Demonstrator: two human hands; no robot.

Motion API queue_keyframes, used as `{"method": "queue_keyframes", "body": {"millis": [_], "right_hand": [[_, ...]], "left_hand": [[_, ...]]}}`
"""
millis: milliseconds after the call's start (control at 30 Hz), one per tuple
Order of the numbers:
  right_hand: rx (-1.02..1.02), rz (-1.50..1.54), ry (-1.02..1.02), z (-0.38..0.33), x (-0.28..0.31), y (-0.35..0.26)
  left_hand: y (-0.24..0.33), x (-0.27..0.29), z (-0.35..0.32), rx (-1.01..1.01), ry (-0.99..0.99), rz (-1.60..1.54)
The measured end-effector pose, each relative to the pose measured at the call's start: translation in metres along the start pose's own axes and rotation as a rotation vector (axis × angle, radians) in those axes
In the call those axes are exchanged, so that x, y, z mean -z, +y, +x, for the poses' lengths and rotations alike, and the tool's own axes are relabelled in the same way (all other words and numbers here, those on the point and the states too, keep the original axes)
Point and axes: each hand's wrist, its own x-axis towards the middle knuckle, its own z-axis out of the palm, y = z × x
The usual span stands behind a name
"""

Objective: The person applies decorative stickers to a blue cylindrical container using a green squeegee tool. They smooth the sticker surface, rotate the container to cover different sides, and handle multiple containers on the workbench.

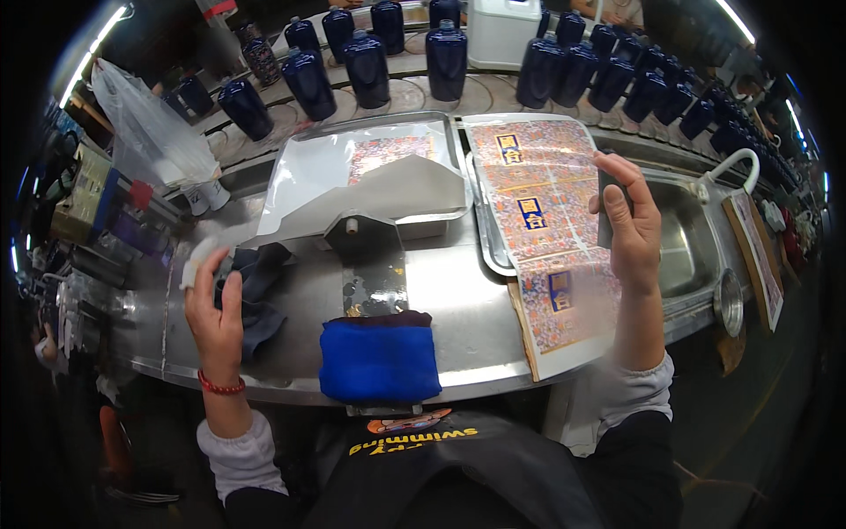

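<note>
R hand (633, 227) hovering at 3 o'clock over sheet of patterned labels (546, 238), fingers curling round small dark flat block (606, 212); block's long axis running 12-to-6, standing upright. Label sheet lying lengthwise from 12 toward 6, near end overhanging steel table (458, 300) edge. L hand (216, 304) at 9 o'clock gripping white wad (197, 257), dark cloth (260, 291) touching it. Blue folded towel (379, 357) sitting at 6 o'clock, btwn hands. Metal tray (388, 167) w/ plastic film at 12. Dark blue bottles (366, 66) lining up beyond.
</note>
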Motion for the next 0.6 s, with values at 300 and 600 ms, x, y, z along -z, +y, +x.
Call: {"method": "queue_keyframes", "body": {"millis": [300,600], "right_hand": [[0.066,-0.43,-0.048,-0.042,0.017,-0.001],[-0.253,-0.578,0.236,-0.12,0.056,-0.005]], "left_hand": [[0.01,-0.162,0.337,-0.172,0.11,-0.421],[-0.059,-0.317,0.417,0.096,0.217,-0.137]]}}
